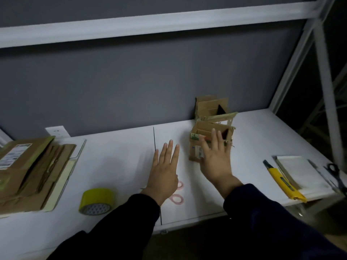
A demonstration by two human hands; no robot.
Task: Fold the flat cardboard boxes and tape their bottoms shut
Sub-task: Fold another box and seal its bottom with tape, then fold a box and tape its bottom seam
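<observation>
A small folded cardboard box (199,131) stands upright on the white table (120,158), right of centre. A second folded box (208,107) stands just behind it against the grey wall. My right hand (216,162) is spread with straight fingers against the near box's front. To its left, my left hand (165,169) hovers flat and open over the table, holding nothing. A stack of flat cardboard boxes (28,175) lies at the table's left end. A yellow-green tape roll (96,200) sits near the front edge, left of my left arm.
Pink-handled scissors (177,197) lie partly under my left wrist. A yellow utility knife (283,182), a white pad (300,171) and black scissors (336,175) lie at the right end. A white metal frame post (326,91) rises at the right.
</observation>
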